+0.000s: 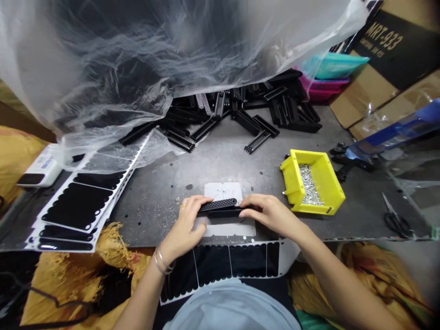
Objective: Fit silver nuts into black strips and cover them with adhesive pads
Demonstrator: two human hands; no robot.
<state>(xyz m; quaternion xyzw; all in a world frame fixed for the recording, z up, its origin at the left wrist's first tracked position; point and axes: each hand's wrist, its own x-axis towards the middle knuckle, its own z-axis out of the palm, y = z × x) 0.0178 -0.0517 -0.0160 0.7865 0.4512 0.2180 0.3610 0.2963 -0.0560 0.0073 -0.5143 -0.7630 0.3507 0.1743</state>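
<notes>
The one camera sits on the person's head and looks forward and down across the worktop (147, 197), near enough that both hands (188, 220) show whole just below the middle. Its wide view takes in the shirt (233, 307) at the bottom edge and a plastic bag (206, 41) across the top.

Workshop: workbench (154, 197), yellow parts bin (328, 181)

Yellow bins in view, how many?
1: the yellow bin, on the table right of the right hand, holding small metal parts. Others could be hidden behind the plastic.
</notes>
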